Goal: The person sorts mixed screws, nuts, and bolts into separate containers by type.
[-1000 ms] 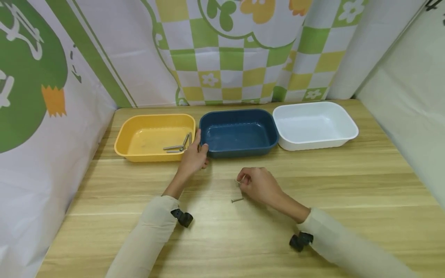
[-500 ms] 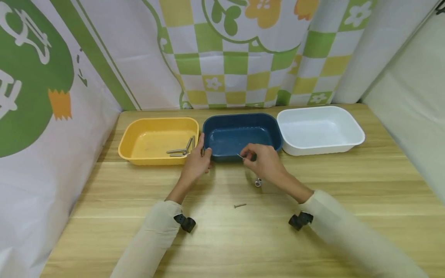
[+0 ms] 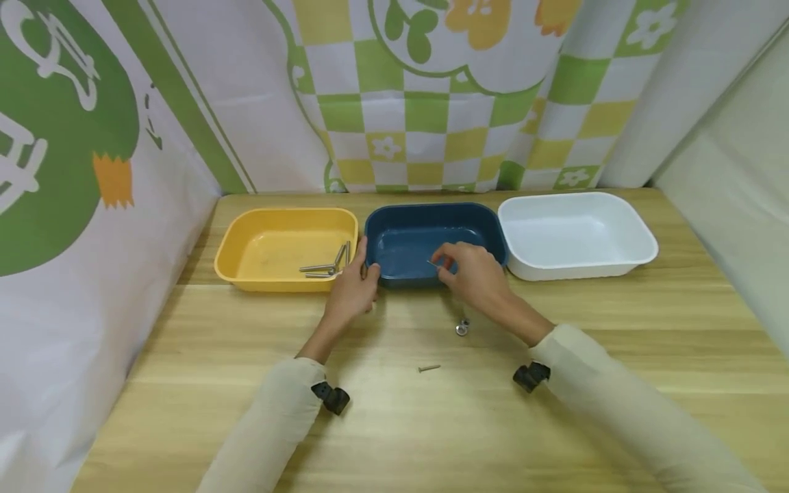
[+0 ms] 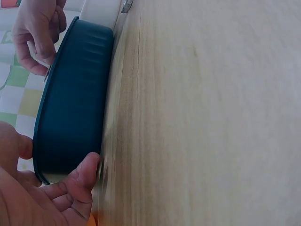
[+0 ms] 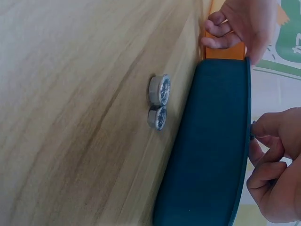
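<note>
Head view: R hand [image 3: 477, 275] pinches a screw [image 4: 47, 73] btw thumb & fingers over blue bin [image 3: 403, 281], nr its 6 o'clock rim; L wrist view shows its thread just past the rim. Can't tell if the tip dips below rim level. L hand [image 3: 350, 291] sits at the bin's 8 o'clock corner, fingers loose & touching its end, not clenched. Yellow bin [image 3: 271, 285] is at 9 o'clock from blue, w/ metal rods [image 3: 317, 268] lying at its 4 o'clock side. White bin [image 3: 573, 271] is at 3 o'clock, just beside blue. On the table [image 3: 394, 438]: 2nd screw [image 3: 429, 368] lying flat at 6 o'clock from blue, well apart; two nuts [image 5: 159, 90] at 5 o'clock, nearer, side by side per R wrist view. Both sleeves [image 3: 265, 419] carry a black wrist cam [image 3: 333, 398]. Checked cloth [image 3: 425, 109] hangs at 12 o'clock, behind the bins.
</note>
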`<state>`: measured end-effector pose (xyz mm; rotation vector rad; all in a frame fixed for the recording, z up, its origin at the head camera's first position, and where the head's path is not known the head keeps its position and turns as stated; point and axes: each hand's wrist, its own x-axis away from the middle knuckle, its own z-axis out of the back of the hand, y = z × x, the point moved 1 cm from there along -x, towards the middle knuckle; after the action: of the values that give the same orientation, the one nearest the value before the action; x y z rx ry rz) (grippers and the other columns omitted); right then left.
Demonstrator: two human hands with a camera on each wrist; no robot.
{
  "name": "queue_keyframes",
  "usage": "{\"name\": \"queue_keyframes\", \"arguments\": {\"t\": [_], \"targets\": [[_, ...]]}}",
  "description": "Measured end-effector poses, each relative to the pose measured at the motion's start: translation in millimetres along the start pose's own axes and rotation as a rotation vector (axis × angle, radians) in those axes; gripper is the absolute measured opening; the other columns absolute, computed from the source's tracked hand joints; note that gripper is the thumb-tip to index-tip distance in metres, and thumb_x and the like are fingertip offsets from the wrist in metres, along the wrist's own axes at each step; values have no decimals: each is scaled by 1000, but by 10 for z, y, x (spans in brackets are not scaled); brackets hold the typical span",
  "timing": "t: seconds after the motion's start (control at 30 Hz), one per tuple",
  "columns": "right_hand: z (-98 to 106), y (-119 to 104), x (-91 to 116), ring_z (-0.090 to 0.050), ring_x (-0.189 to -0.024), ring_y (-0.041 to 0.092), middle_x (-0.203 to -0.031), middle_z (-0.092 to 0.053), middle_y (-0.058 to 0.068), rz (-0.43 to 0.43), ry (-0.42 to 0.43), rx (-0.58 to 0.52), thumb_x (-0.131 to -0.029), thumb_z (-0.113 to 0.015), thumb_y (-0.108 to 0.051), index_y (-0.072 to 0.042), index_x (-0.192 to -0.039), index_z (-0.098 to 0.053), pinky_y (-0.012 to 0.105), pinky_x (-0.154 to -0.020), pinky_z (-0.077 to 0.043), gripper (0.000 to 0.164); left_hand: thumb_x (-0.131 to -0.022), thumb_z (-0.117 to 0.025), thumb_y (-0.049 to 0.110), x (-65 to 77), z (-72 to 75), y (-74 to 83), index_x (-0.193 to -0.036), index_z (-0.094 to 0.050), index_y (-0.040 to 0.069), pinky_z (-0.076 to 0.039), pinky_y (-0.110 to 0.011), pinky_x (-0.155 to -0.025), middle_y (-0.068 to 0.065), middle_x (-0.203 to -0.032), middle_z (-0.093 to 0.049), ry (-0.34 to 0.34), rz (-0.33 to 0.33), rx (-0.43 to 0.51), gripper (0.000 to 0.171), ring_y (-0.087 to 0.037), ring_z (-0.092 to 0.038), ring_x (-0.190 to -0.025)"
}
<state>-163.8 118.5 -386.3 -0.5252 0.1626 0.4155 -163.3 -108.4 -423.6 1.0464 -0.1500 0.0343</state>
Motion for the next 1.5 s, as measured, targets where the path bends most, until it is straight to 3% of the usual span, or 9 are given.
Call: {"name": "queue_keyframes", "arguments": {"t": [0.27, 0.83, 1.33, 1.5], "targets": [[-20, 33, 2, -42, -45, 13, -90, -69, 9, 33, 14, 21, -90, -74, -5, -9, -104, -75, 29, -42, -31, 15, -106, -43, 36, 12, -29, -21, -160, -12, 41, -44, -30, -43, -16, -73, -64, 6, -3, 14, 62, -22, -53, -45], [13, 78, 35, -41, -46, 13, -90, -71, 8, 5, 39, -18, -89, -74, -5, -5, -112, -72, 30, -44, -32, 23, -106, -42, 35, 19, -25, -11, -160, -11, 38, -43, -31, -44, -18, -74, -65, -5, -9, 18, 63, -29, -56, -49], [48, 155, 238, -46, -47, 15, -84, -70, 6, -18, 101, -314, -91, -73, -7, -5, -111, -72, 28, -47, -37, 20, -106, -41, 36, 12, -24, -24, -160, -10, 39, -44, -32, -44, -17, -75, -65, -9, -9, 10, 63, -31, -58, -52], [58, 191, 320, -47, -52, 16, -84, -69, 2, -47, 31, -365, -92, -73, -11, -7, -114, -71, 27, -51, -39, 23, -105, -41, 38, 4, -10, -25, -160, -10, 39, -44, -32, -44, -17, -75, -65, -12, -21, 6, 63, -31, -58, -51]]}}
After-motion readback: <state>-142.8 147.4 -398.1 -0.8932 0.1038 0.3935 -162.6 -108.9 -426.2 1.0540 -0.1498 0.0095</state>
